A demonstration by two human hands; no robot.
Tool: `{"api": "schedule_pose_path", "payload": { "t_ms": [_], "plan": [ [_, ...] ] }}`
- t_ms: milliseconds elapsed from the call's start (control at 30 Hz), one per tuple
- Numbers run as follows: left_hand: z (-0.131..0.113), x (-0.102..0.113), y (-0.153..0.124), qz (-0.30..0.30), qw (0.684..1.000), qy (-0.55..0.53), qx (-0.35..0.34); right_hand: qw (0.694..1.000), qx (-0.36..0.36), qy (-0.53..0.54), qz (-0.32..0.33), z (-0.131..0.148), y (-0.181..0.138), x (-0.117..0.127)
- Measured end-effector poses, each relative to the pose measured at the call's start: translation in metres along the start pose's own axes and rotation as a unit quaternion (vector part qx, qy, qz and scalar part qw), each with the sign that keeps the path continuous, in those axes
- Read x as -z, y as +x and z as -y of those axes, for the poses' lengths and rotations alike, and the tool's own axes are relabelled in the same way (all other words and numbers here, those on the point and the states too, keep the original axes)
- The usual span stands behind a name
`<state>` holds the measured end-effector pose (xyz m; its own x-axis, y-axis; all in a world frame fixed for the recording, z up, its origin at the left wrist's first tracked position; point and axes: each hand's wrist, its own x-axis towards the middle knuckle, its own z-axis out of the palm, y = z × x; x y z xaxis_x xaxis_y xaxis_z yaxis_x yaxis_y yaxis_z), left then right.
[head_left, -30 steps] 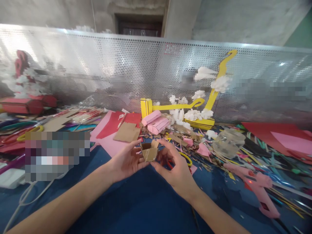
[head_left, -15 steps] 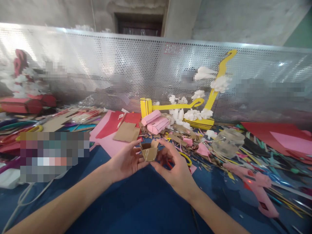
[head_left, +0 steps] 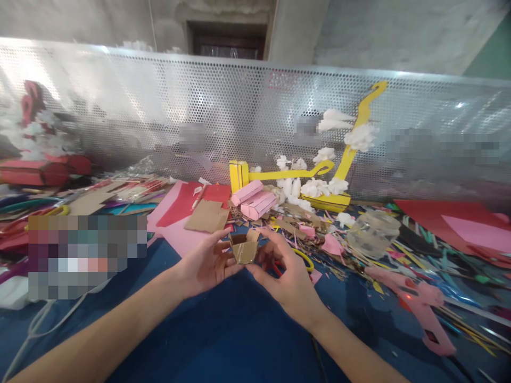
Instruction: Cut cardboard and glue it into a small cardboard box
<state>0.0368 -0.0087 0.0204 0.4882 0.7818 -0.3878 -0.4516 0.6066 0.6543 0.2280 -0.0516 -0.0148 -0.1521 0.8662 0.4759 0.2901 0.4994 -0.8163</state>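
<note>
Between my two hands, above the blue table, is a small folded cardboard box, brown, with a slanted front face and an opening at the top. My left hand grips its left side, fingers under and behind it. On the other side, the thumb and fingers of my right hand hold its right edge. Just behind my right hand lie scissors with yellow and red handles, partly hidden. A flat cardboard piece rests beyond my left hand.
A pink glue gun lies at right, near a clear plastic container. Pink box shapes and yellow cardboard hook-shaped pieces with white fluff stand behind paper scraps. Red paper lies at back right. A perforated metal panel borders the table.
Almost nothing differs. Both hands keep their hold on the small cardboard box, in nearly the same place.
</note>
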Motion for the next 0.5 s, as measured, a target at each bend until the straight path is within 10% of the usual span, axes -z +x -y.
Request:
{"api": "schedule_pose_path", "payload": {
  "t_ms": [500],
  "plan": [
    [0.0002, 0.0031, 0.0011, 0.011, 1.0, 0.0, 0.002, 1.0, 0.001, -0.004, 0.003, 0.0033, 0.0023, 0.0001]
  ]
}}
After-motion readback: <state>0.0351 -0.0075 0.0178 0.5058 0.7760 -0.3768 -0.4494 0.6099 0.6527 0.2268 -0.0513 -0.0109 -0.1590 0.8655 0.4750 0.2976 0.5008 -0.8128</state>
